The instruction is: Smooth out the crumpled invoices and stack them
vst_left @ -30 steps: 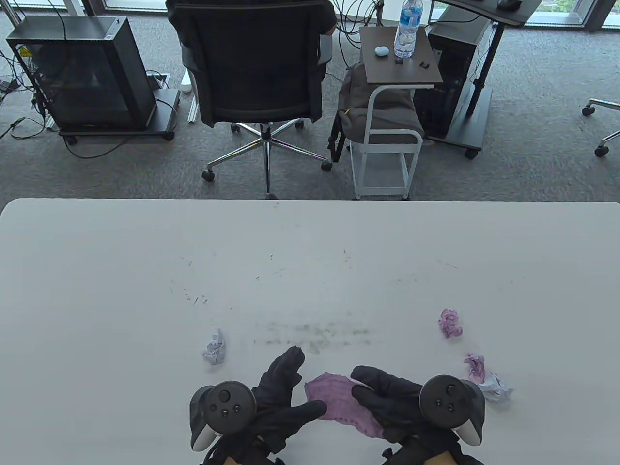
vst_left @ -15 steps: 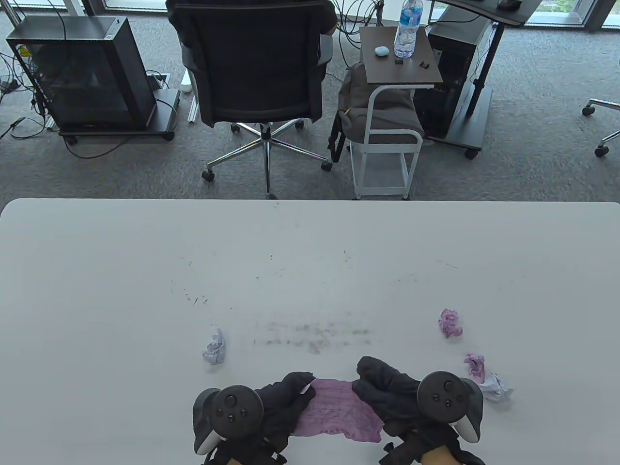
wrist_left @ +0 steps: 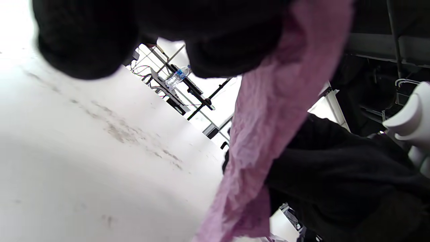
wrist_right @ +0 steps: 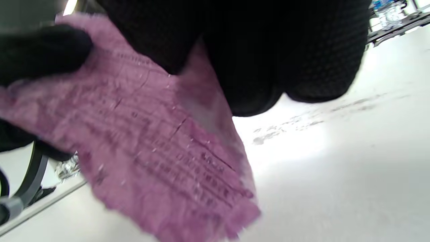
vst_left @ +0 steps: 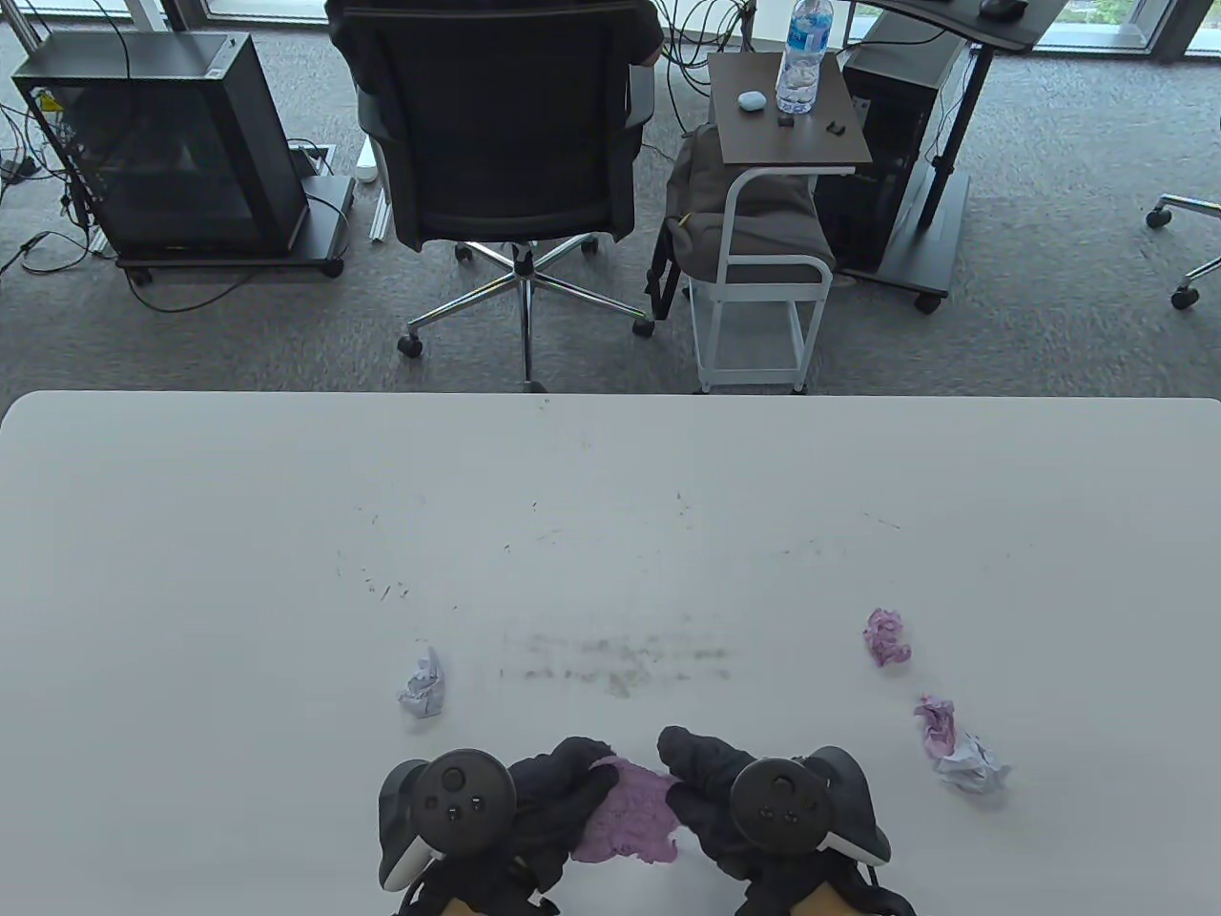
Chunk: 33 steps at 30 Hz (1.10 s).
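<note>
Farthest left on the white tabletop [vst_left: 191, 572], a small whitish crumpled invoice [vst_left: 424, 685] is lying alone, well apart from the hands. Just right of it and nearer the front edge, the left hand [vst_left: 534, 801] is curling its gloved fingers [wrist_left: 228, 43] closed around the left edge of a pink invoice [vst_left: 630, 819]; a round black tracker [vst_left: 456, 800] is sitting on the back of that hand. The pink sheet is hanging between the two hands, still wrinkled, with rows of printed text showing in the right wrist view, and in the wrist views it is sitting lifted off the tabletop rather than lying flat on it. The right hand [vst_left: 715, 797] is gripping the sheet's right edge, its fingers [wrist_right: 242, 60] bent down over the paper, and it is carrying its own tracker [vst_left: 780, 803]. The two hands are sitting close together, the sheet bunching a little between them. Farther right, a pink crumpled ball [vst_left: 887, 637] is resting on the tabletop, and nearer the front a second pink ball [vst_left: 937, 723] is lying, touching a white crumpled ball [vst_left: 973, 763] just beside it.
</note>
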Motion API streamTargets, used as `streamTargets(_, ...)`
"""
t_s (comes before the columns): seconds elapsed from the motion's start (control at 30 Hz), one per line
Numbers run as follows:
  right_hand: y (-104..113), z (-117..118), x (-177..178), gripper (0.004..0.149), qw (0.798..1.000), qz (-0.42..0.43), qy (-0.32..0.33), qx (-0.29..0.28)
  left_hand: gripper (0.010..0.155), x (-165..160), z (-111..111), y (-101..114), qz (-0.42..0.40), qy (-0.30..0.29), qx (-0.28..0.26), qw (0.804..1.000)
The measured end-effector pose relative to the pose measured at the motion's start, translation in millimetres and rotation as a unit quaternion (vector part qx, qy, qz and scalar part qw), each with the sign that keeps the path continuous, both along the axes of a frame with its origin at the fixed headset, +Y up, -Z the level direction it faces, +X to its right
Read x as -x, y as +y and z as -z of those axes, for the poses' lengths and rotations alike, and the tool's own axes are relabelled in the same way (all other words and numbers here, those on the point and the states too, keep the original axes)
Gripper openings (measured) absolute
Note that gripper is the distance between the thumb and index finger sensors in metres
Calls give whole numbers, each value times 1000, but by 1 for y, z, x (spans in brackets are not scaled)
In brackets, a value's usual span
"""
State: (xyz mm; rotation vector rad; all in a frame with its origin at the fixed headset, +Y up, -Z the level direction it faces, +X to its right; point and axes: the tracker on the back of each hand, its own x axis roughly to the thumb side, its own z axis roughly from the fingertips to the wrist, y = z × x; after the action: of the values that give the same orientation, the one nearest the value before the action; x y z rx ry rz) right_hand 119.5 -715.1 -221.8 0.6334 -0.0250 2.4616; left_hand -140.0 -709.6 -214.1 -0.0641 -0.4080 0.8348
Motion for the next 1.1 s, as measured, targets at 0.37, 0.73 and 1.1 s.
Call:
streamTargets(0.37, -18, 8, -21, 42, 994, -96, -18, 48, 59, -15, 8, -38, 164, -8, 71, 984)
streamTargets(0.73, -37, 4, 2, 43, 981, -188, 16, 34, 62, -57, 4, -22, 388, -152, 50, 908)
streamTargets(1.1, -39, 4, 11, 43, 978, -207, 26, 12, 76, -50, 13, -71, 419, -163, 163, 878)
